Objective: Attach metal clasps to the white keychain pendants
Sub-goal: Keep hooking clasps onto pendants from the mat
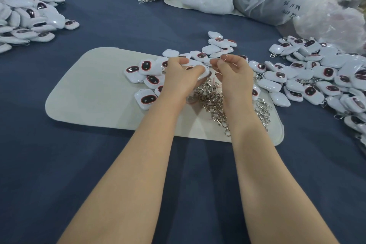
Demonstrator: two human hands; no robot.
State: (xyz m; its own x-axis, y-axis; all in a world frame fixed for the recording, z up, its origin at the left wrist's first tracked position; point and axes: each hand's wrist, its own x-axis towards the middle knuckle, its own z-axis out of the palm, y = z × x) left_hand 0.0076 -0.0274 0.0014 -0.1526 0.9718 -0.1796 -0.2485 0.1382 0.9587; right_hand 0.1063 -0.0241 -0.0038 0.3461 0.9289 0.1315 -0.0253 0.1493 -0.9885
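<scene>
Our left hand (181, 77) curls round a white keychain pendant (200, 71), thumb on top and fingers beneath, so that its right end sticks out past the fingertips. Just to the right, our right hand (232, 74) has its fingers bunched together, pinching a small metal clasp (217, 73). Only a sliver of it shows below them, close to the pendant's loop end, and we cannot tell whether the two touch. Near us, between our wrists, a heap of loose clasps (213, 99) lies on the pale mat (89, 95). More pendants (146, 67) sit left of the hand, and a larger pile (316, 77) spreads to the right on the blue cloth (99, 164).
</scene>
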